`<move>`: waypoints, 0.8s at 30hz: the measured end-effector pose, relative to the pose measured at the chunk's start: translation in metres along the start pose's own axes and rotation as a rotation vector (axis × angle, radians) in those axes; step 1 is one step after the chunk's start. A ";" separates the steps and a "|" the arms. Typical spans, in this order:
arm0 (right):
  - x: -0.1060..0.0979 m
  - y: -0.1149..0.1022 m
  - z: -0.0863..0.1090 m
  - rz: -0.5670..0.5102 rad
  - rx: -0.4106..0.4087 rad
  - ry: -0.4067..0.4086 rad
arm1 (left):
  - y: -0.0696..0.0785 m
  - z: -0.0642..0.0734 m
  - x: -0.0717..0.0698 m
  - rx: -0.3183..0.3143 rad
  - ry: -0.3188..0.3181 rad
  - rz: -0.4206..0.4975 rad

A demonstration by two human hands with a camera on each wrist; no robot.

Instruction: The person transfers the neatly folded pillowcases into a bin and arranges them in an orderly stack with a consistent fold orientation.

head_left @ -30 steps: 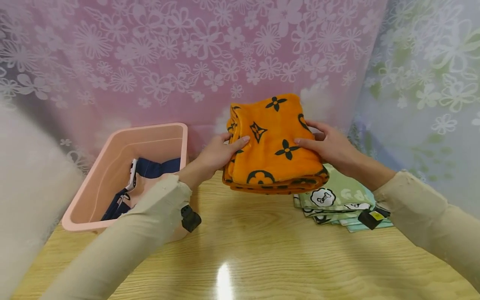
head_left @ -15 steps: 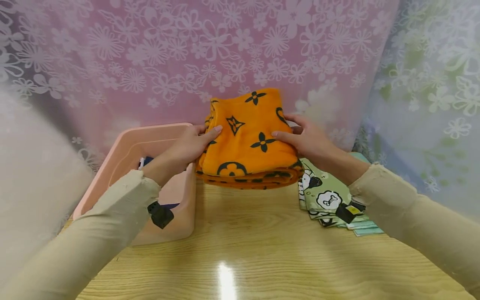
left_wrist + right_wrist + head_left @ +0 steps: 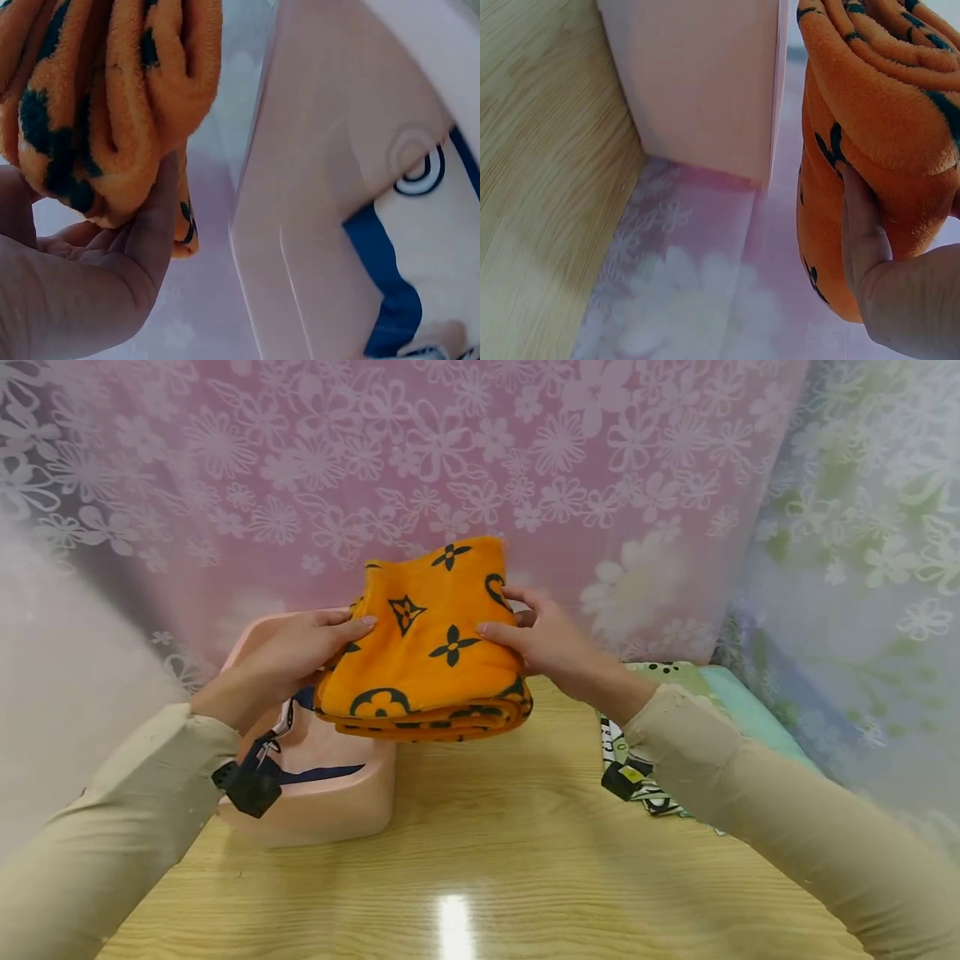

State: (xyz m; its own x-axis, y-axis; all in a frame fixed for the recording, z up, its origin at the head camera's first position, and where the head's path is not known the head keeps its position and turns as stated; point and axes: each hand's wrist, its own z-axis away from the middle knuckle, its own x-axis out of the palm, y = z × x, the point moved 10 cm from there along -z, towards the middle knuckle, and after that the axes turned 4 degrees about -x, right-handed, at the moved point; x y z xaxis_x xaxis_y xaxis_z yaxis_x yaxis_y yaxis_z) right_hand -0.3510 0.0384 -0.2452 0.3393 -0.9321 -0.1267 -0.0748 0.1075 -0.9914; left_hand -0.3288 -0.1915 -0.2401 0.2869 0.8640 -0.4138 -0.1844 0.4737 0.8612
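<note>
A thick folded orange blanket [image 3: 427, 652] with dark flower motifs is held up between both hands, its near edge showing several layers. My left hand [image 3: 288, 652] grips its left side, thumb on top and fingers underneath. On the opposite side my right hand [image 3: 558, 647] pinches it the same way. The blanket overlaps the right part of a pink plastic bin [image 3: 367, 810] in the head view. Inside the bin lies cloth with navy edging [image 3: 390, 270], seen best in the left wrist view. The left wrist view also shows the blanket's [image 3: 127, 112] rounded folds above the fingers.
Folded green and mint cloths [image 3: 750, 702] lie on the wooden table [image 3: 510, 860] at the right, partly hidden by the right forearm. A pink flowered curtain [image 3: 525, 460] hangs behind the table, with a pale one [image 3: 870, 568] at the right.
Both hands have carried the orange blanket leftward, from the middle of the table to over the bin's right side. The grip looks the same throughout.
</note>
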 end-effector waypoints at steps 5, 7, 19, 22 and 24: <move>0.022 0.001 -0.009 -0.032 0.001 -0.005 | -0.010 0.004 -0.022 0.000 0.016 -0.029; 0.032 0.002 -0.012 -0.046 0.001 -0.008 | -0.016 0.004 -0.028 0.002 -0.004 -0.020; 0.069 0.013 -0.038 -0.066 0.007 0.019 | -0.043 0.003 -0.064 -0.052 -0.014 -0.023; 0.080 0.015 -0.042 -0.050 0.005 0.010 | -0.050 0.004 -0.074 -0.063 -0.009 -0.020; 0.088 0.016 -0.044 -0.034 -0.002 -0.001 | -0.056 0.004 -0.080 -0.073 -0.015 -0.028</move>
State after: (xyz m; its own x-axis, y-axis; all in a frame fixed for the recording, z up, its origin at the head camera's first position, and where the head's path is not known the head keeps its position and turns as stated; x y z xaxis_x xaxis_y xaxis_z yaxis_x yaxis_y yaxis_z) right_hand -0.3639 -0.0576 -0.2703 0.3423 -0.9350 -0.0929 -0.0646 0.0752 -0.9951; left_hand -0.3372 -0.2874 -0.2539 0.3063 0.8481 -0.4324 -0.2438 0.5090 0.8255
